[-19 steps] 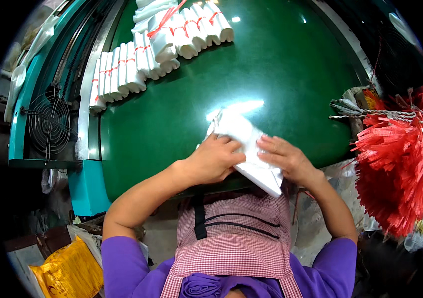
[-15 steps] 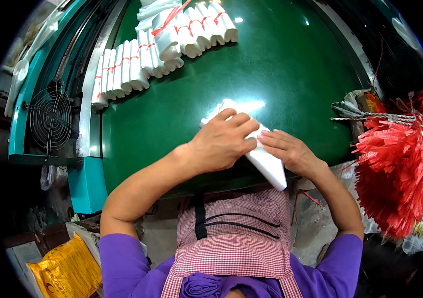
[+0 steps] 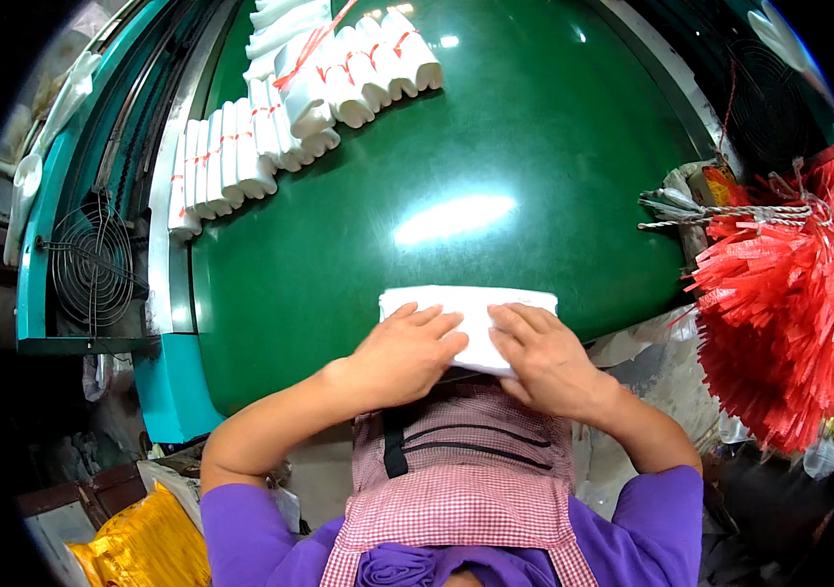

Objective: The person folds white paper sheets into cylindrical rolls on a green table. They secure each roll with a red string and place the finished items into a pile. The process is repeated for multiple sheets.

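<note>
A flat folded bundle of white plastic sheeting, seemingly thin bags (image 3: 475, 301), lies crosswise at the near edge of the green tabletop (image 3: 554, 157). My left hand (image 3: 409, 354) rests on its left half, fingers stretched over the top and thumb toward the middle. On the right half lies my right hand (image 3: 546, 354), its fingers also laid out flat and pointing inward. A strip of white shows between the two hands, and the near edge is partly hidden by them. No tie is visible on this bundle.
Several rolled white bundles (image 3: 231, 161) with red ties stand in rows at the far left. A large bunch of red plastic strips (image 3: 779, 313) hangs at the right edge. Left of the table are a wire fan guard (image 3: 94, 264) and a yellow package (image 3: 143, 538) below.
The white bundle, slanted and pinched between both hands before, now lies flat and crosswise nearer my body. Both hands have drawn closer and spread flat on it.
</note>
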A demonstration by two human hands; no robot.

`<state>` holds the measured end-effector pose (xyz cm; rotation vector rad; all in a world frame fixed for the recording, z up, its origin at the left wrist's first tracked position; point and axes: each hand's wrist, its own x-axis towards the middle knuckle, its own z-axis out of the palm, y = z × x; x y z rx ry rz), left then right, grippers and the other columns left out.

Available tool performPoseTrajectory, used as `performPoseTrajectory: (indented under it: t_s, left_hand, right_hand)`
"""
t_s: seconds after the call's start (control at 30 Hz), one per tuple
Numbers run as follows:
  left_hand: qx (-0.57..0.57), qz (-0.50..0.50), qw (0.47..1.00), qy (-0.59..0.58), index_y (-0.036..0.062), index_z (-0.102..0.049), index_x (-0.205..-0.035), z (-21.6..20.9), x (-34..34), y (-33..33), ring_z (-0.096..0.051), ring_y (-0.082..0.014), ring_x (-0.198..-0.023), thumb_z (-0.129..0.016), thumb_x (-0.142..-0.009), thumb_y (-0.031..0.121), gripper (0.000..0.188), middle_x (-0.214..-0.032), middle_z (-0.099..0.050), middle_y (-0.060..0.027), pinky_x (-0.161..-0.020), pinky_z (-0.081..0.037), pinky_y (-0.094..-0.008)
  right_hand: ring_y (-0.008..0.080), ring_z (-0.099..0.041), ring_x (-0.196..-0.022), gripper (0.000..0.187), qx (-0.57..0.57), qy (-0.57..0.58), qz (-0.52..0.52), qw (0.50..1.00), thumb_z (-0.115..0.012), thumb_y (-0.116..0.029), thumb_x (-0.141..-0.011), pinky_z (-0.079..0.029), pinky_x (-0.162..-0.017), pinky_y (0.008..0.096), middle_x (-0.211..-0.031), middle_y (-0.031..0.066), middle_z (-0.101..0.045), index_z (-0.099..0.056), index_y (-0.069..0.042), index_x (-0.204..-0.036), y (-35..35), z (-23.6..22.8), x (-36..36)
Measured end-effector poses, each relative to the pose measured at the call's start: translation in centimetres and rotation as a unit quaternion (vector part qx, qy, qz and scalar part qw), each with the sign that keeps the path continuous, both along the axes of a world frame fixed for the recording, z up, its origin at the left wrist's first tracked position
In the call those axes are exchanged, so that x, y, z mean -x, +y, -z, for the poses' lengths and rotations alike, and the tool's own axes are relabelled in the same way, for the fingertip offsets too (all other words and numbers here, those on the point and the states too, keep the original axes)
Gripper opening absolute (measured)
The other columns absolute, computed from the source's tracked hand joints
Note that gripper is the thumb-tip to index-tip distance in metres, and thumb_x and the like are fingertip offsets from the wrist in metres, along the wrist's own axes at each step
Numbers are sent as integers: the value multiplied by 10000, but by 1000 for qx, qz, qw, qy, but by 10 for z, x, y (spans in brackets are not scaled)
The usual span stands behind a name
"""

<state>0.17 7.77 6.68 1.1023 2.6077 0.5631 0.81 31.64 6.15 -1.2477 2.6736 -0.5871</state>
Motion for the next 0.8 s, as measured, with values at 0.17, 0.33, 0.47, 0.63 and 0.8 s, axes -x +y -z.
performPoseTrajectory:
  t_s: [0.17,0.33,0.47,0.63,0.8]
  left_hand:
    - [-21,-125,992,22,32,-607,-990,16,19,-17,-627,-325,-847,-669,-821,150,215,-910,-648,-152,-724,-512,-428]
    - [-91,-73,983,140,65,-627,-1028,23,40,5,-562,-282,-910,-706,-804,244,298,-1019,-582,-100,-776,-484,-379]
    - [-99,-55,993,40,68,-609,-1148,31,35,9,-568,-291,-903,-744,-768,303,467,-1005,-584,-122,-772,-487,-393]
    - [-95,-90,983,-126,15,-595,-1083,30,33,13,-574,-331,-856,-710,-797,248,386,-965,-568,-151,-765,-482,-404]
    - [-222,-96,945,-218,-3,-589,-1084,28,1,2,-612,-300,-889,-665,-855,238,341,-963,-607,-157,-778,-483,-383]
  right_hand:
    - [326,-632,-857,267,92,-101,144,980,-684,-259,-829,-513,-714,407,-947,175,-645,-641,-18,-936,0,8,31]
    - [252,-649,-720,190,295,-120,251,914,-702,-158,-826,-520,-662,340,-832,155,-656,-663,-15,-945,-2,40,45]
    - [132,-589,-727,72,490,-45,379,784,-660,-41,-873,-493,-649,251,-855,58,-615,-628,-16,-932,21,48,6]
    - [54,-399,-547,100,666,-6,526,529,-548,-152,-976,-290,-447,207,-744,7,-468,-501,-64,-977,110,62,-23]
    - [25,-356,-517,168,624,-73,511,586,-552,-203,-984,-250,-433,201,-654,-48,-447,-596,-46,-945,119,65,19]
